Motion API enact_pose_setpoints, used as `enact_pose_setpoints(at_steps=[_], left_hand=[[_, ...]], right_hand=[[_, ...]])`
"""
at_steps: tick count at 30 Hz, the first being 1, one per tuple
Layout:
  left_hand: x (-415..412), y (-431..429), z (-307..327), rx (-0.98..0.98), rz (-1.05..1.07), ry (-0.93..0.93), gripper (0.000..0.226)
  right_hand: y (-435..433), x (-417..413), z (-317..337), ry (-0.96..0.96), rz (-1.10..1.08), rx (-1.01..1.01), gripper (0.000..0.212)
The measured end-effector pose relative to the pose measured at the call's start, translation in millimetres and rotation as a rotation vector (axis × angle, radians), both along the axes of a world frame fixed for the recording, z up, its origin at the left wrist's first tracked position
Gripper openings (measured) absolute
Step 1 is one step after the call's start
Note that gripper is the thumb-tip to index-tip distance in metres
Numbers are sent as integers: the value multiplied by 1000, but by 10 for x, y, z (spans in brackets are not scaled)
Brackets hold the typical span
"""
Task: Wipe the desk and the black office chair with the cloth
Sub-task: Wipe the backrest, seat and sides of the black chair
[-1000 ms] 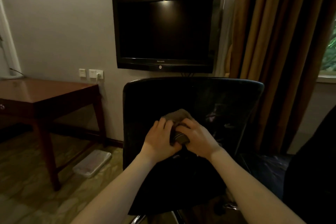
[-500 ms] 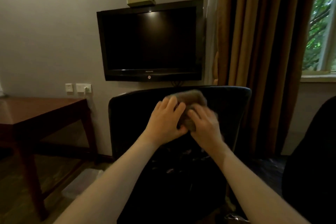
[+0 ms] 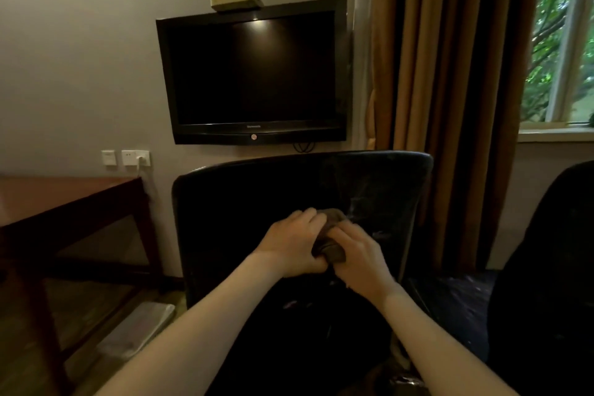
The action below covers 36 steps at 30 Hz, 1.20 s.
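Stage: chair wipe under way | cloth bunched mid-backrest on black office chair | left hand and right hand both grasp it | likely left: remaining backrest, seat | desk: wiped or not, cannot tell

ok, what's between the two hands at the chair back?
The bunched brown cloth: the left hand and right hand both grip it against the black office chair backrest. The head view shows it.

My left hand & right hand hide most of cloth; desk cut off at left edge; chair btm too dark.
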<state>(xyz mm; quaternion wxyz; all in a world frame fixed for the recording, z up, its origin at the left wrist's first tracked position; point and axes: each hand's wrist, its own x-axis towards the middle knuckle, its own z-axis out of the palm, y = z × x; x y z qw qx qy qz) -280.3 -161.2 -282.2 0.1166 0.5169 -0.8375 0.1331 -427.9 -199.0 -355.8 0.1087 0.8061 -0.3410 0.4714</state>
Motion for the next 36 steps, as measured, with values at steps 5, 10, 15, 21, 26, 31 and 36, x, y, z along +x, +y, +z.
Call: enact_pose_setpoints(at_steps=[5, 10, 15, 21, 26, 31, 36], left_hand=[[-137, 87, 423, -679, -292, 128, 42], [-242, 2, 751, -725, -282, 139, 40], [-216, -186, 505, -602, -275, 56, 36], [-231, -242, -259, -7, 21, -155, 44], [-356, -170, -245, 27, 118, -261, 46], [-389, -75, 242, -185, -49, -231, 51], [-437, -113, 364, -714, -42, 4, 44]], right_hand=[[108, -94, 601, -264, -179, -365, 20], [9, -120, 953, -267, -268, -410, 26], [-117, -20, 609, -324, -191, -153, 22], [-63, -39, -218, -62, -130, 442, 42], [61, -190, -196, -17, -101, 470, 41], [179, -397, 2, -323, -228, 157, 25], [255, -428, 566, -725, -332, -79, 26]])
